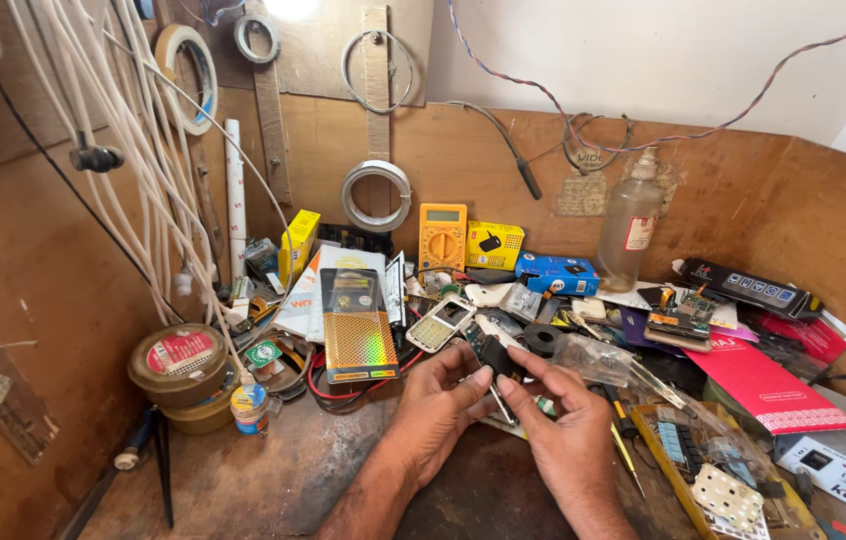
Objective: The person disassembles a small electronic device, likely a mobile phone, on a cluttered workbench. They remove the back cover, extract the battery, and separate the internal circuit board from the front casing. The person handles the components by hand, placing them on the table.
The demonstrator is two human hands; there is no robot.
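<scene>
head view looks down on a cluttered wooden tabletop (273,480) where both hands meet near the middle, over a bare patch of the surface. the left hand (438,410) and the right hand (568,435) together pinch a small black component (495,355), each grip clenched on it with fingertips, thumbs pressing from the near side. the component is dark, blocky and roughly rectangular, with a matte surface; a thin metal piece (501,402) sticks down from it between the hands, though its exact shape is too small to tell. it is lifted just above the tabletop, in front of a small pale handset with a keypad (440,322) and just beside a black roll of tape (544,340). to the left lies a shiny gold packet (358,338), and further left stands a round tin (179,362) with a small bottle (249,408) near it. a yellow multimeter (442,237) leans against the back wall, with a clear bottle (631,225) to its right. a red booklet (763,385) lies on the right side.
</scene>
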